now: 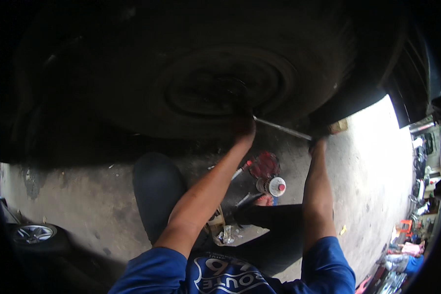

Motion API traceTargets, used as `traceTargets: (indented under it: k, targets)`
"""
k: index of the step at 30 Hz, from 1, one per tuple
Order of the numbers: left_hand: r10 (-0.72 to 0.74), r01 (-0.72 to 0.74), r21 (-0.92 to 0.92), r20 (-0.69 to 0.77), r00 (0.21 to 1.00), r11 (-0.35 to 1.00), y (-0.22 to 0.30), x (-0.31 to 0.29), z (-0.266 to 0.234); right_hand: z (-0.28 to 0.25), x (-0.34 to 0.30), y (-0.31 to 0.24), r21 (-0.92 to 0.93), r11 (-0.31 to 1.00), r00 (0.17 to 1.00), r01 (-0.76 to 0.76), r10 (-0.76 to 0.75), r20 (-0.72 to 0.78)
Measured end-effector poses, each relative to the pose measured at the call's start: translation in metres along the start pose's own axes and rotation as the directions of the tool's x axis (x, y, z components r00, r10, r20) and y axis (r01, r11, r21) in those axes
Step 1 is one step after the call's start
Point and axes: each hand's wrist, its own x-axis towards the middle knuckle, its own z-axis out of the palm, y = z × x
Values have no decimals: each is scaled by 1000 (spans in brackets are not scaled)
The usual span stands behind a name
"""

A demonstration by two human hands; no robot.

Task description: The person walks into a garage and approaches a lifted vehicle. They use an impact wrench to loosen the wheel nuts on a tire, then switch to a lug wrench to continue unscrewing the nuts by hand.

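Observation:
A dark wheel (pixel 208 85) hangs overhead, deep in shadow under a vehicle. A long thin metal bar (pixel 282 128), like a wrench handle, slants from below the wheel's centre down to the right. My right hand (pixel 318 144) is closed around its lower right end. At the bar's upper end, close to the wheel's middle, is my raised left hand (pixel 245 128). Its fingers are lost in the dark, so I cannot see whether they grip the bar. What the bar's upper end fits onto is hidden too.
Between my legs on the concrete lie a can with a red cap (pixel 278 186), a red object (pixel 265 165), a red-handled tool (pixel 242 169) and crumpled clear plastic (pixel 226 235). A loose wheel (pixel 34 234) lies left. A block (pixel 338 126) stands near my right hand; clutter (pixel 419 191) lines the far right.

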Motion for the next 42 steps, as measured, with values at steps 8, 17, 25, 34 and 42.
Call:
traceTargets:
  k: [8,17,25,34,42]
  targets:
    - [-436,543,-800,406,803,255,20,-3,-16,19,-138,-135,340,871,911,354,-239,-336]
    - [-179,422,-885,456,872,-197,71,1,-55,198,-440,-278,195,390,387,900,-920,56]
    - [358,526,-548,390,848,-650,13,16,-18,276,-524,-229,544,-273,-579,793,-616,534]
    - [419,585,-201,523,742,-786,12,12,-28,328,-602,-79,566,19,-555,824,-166,815]
    - [295,529,-237,615,731,-815,19,10,-37,334,-598,-80,548,221,-515,807,-190,836]
